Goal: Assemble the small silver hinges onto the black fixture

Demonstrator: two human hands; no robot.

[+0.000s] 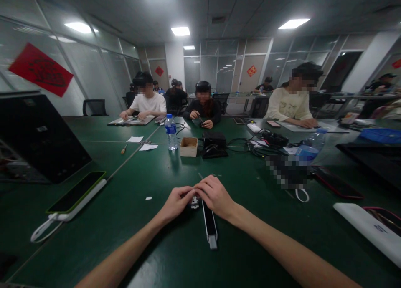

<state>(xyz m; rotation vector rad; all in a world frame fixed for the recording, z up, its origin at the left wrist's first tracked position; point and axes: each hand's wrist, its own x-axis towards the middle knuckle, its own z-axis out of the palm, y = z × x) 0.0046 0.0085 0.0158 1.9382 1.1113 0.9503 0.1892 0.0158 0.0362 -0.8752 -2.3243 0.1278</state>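
Note:
My left hand [179, 202] and my right hand [216, 198] meet over the green table, their fingertips pressed together. Just beneath the fingertips shows a small silver-and-white part [194, 203] with dark gaps, mostly covered by the fingers. Both hands are closed in a pinch, and what lies between the fingers is hidden. A long narrow black bar with pale edges [209, 221] runs from under my right hand toward me and ends in a silver block [213, 242]. Its far end pokes out thinly beyond the right hand's knuckles.
Ahead stand a water bottle [171, 133], a small cardboard box [189, 147] and a black case [214, 142]. At left lie a phone [77, 192] and a black HP computer case [40, 133]. Cables [269, 140] and a white power bank [369, 229] are right. Several people sit opposite.

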